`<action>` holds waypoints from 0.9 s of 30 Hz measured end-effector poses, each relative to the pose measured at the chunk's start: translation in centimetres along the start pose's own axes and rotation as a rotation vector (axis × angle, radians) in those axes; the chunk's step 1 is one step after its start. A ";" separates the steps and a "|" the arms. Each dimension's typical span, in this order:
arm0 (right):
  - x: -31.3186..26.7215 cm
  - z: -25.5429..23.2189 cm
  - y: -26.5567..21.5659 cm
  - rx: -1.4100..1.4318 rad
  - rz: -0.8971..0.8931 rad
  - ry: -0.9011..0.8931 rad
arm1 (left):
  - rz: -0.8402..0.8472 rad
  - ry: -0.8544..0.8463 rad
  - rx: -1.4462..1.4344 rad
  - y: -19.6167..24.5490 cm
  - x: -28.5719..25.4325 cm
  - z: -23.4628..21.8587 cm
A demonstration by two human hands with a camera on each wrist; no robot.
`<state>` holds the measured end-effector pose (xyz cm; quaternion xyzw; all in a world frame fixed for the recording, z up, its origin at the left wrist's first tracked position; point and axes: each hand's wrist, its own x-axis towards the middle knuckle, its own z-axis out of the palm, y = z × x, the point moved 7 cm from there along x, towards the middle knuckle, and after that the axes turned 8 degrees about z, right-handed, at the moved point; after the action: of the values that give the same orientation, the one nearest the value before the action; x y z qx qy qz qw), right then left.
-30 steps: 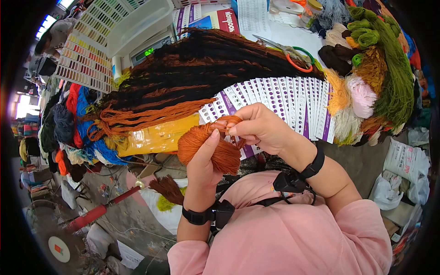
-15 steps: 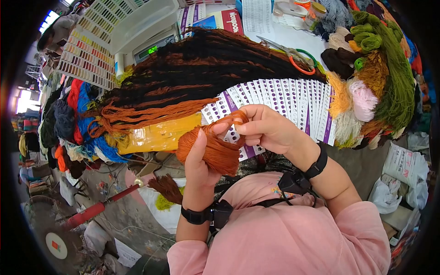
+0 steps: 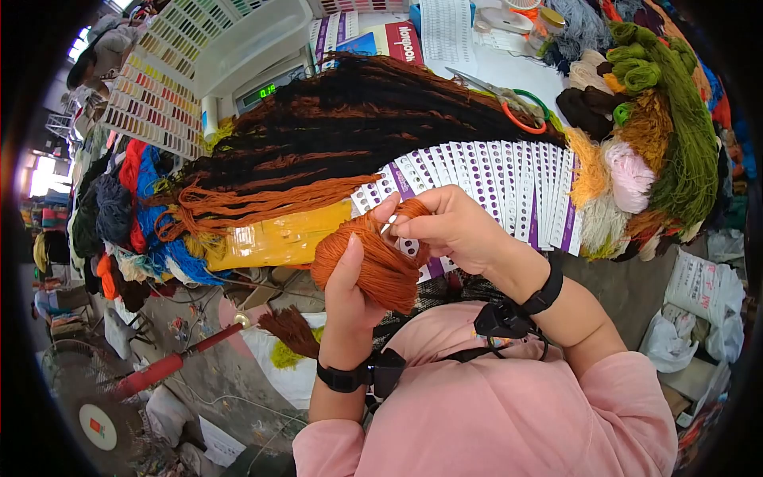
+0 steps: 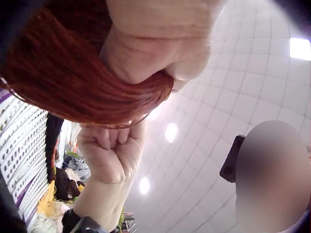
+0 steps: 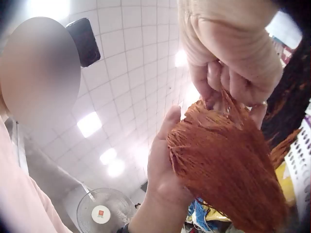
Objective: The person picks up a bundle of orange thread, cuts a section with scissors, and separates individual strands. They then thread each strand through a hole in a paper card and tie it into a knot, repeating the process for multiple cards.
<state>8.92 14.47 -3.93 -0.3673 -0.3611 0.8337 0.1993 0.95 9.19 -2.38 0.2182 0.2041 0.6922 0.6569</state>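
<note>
A thick rust-orange skein of yarn (image 3: 369,270) is held up in front of the pink shirt. My left hand (image 3: 347,294) grips it from below and the side, its thumb along the near face. At the skein's upper end, my right hand (image 3: 457,226) pinches a few orange strands between thumb and curled fingers, close to the left fingertips. The right wrist view shows the skein (image 5: 223,160) hanging below the right fingers, with strands drawn up into their grip. In the left wrist view the bundle hides part of the right hand (image 4: 109,150).
Long black and rust yarn (image 3: 318,127) lies across the table, with scissors (image 3: 520,111) at its right end. Fanned dotted cards (image 3: 477,179) and a yellow wrapped packet (image 3: 278,234) lie nearer. Coloured skeins (image 3: 636,159) pile at right; a digital scale (image 3: 266,94) stands behind.
My right fingers lifted a loop of strands away from the skein half a second ago and are now back near the left fingertips. The left hand keeps its hold.
</note>
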 end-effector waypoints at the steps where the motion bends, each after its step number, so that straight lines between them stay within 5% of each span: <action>1: -0.1 0.0 -0.1 0.020 -0.006 -0.023 | 0.010 0.070 0.041 0.0 0.0 -0.4; 6: 0.0 0.4 0.6 0.224 0.042 -0.212 | -0.004 0.253 0.187 -0.5 -1.0 -3.8; 9: -1.5 0.5 1.0 0.341 0.254 -0.400 | 0.047 0.096 -0.150 1.0 -0.8 -2.1; 10: -2.0 0.9 0.9 0.308 0.320 -0.407 | -0.071 0.139 0.209 1.2 -0.6 -1.1; 12: -2.2 0.7 1.2 0.090 0.400 -0.448 | -0.287 0.051 0.355 0.2 -0.1 -1.6; 15: -2.8 -0.8 -3.2 -0.859 -0.071 -0.132 | -0.438 0.089 0.400 2.2 0.0 -3.9; 17: -3.1 -0.3 -4.1 -0.661 -0.103 -0.207 | -0.338 0.225 0.448 3.9 -0.2 -5.7; 19: -3.4 -1.0 -5.8 -0.252 -0.155 -0.328 | -0.207 0.348 0.039 7.0 -1.2 -11.7; 21: -3.8 -4.7 -8.1 0.190 -0.246 -0.334 | -0.062 0.254 -0.613 10.3 -3.1 -16.8; 22: -4.2 -7.3 -9.0 0.275 -0.313 -0.348 | 0.044 0.354 -0.545 12.9 -5.5 -22.8; 24: -5.4 -16.0 -11.1 0.294 -0.398 -0.159 | 0.263 0.767 0.141 18.9 -14.8 -35.9; 25: -7.6 -22.1 -12.6 0.252 -0.486 0.361 | 0.303 0.917 0.249 20.9 -19.5 -40.3; 26: -9.5 -27.5 -15.0 0.385 -0.413 0.179 | 0.308 1.067 0.233 22.0 -23.0 -42.2; 27: -13.9 -35.4 -18.5 0.234 -0.718 0.456 | 0.312 1.214 0.216 22.3 -24.9 -43.1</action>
<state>45.94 34.50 -0.19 -0.3681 -0.3157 0.6444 0.5912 -40.93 -16.70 -25.96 -0.1209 0.5747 0.7558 0.2897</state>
